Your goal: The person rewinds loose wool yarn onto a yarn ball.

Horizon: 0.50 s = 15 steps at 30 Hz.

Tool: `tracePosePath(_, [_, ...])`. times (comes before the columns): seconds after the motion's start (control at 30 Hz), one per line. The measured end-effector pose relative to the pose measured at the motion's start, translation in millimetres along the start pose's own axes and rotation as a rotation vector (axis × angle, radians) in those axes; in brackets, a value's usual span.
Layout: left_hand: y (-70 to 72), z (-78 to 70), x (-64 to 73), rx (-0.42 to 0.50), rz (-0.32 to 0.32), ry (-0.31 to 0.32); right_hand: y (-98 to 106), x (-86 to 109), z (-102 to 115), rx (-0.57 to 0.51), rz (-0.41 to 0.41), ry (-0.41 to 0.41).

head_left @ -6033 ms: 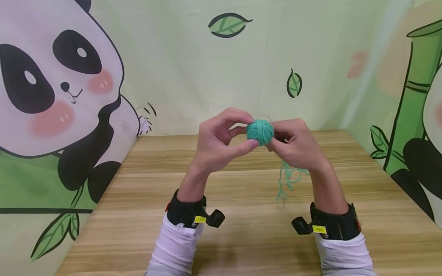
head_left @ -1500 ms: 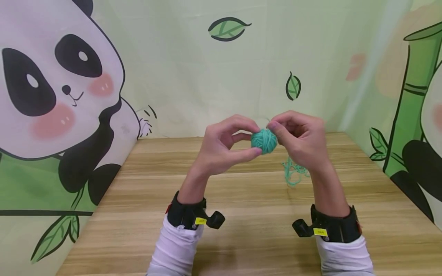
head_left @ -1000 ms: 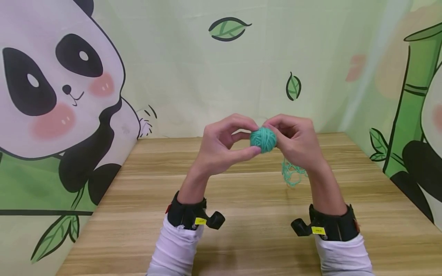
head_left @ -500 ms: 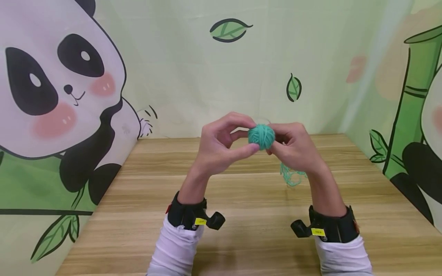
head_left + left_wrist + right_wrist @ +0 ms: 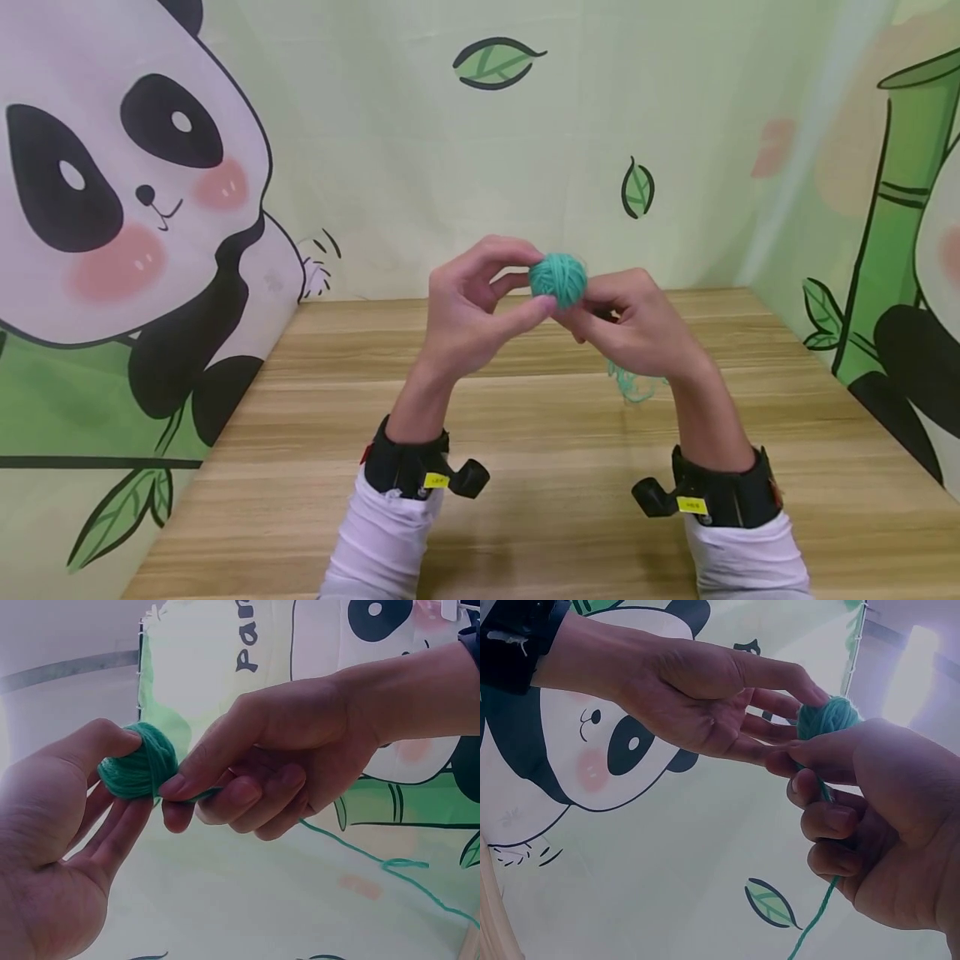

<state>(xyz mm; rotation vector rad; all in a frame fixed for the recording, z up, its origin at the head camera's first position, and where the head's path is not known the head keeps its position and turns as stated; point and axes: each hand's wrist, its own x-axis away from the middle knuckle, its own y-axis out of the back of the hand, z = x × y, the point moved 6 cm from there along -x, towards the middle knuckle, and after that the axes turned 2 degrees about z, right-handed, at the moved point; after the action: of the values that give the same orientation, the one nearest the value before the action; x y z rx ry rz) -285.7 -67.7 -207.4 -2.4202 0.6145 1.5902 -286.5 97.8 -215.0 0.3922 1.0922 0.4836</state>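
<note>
Head view: a green yarn ball (image 5: 558, 281) is held above the wooden table (image 5: 525, 517); to its left, the left hand (image 5: 461, 317) pinches the ball between thumb and fingertips; to its right, the right hand (image 5: 636, 323) pinches a yarn strand (image 5: 823, 906) just beside the ball, the remaining fingers curled round the strand; below and right of the ball, loose yarn (image 5: 622, 382) lies on the table; behind the ball hangs a panda-print backdrop (image 5: 390, 125).

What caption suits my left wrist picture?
Left hand holds a green yarn ball while the right hand grips its strand.
</note>
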Motion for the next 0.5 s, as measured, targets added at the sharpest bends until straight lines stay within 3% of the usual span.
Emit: tracePosePath(0.5, [5.2,1.2,-0.4,-0.055,-0.057,0.0,-4.4,-2.2,3.1,-0.016,0.075,-0.006])
